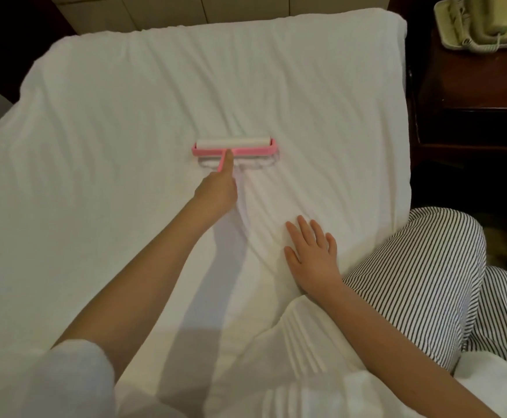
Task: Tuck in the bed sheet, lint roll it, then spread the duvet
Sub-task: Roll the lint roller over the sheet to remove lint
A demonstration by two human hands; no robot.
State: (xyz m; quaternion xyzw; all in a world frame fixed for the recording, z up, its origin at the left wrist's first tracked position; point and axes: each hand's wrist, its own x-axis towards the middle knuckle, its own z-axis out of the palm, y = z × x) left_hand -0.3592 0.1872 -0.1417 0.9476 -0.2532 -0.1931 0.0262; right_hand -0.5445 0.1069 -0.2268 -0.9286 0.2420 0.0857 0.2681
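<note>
The lint-rolling step looks to be in hand: the left hand [216, 193] grips the pink handle of the lint roller [234, 147], forefinger laid along it, the roll resting on the white bed sheet [119, 116] near the middle of the bed; the right hand [312, 256] lies flat, fingers spread, on the sheet nearer the person. The roll's long axis runs left to right across the view, its handle pointing back toward the person; the next stroke, I judge, calls for a straight pull square to that axis, the sheet held taut.
</note>
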